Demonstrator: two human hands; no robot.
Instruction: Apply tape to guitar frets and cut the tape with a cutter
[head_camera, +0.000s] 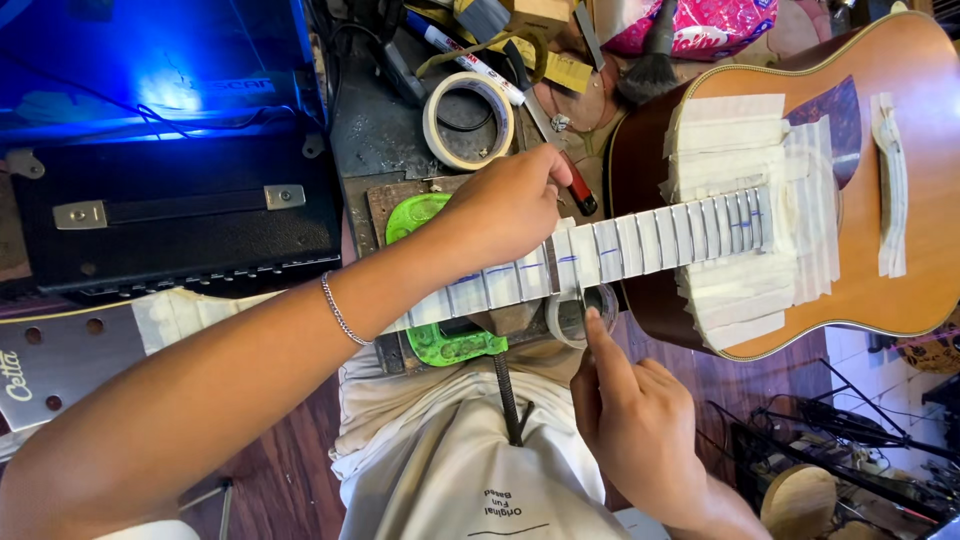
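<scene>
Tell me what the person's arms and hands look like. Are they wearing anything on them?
Both arms are bare, with no sleeves and no gloves. The left hand has a thin silver chain bracelet around its wrist. The right hand wears nothing that shows: no ring, watch or band. The fingernails look short and plain.

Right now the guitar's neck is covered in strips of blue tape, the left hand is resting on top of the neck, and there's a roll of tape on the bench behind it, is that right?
Not quite: the head view shows the strips of tape on the guitar's neck are white or cream, with only small blue pen marks on them. The left hand does rest on the neck, and the roll of tape lies on the bench behind it.
</scene>
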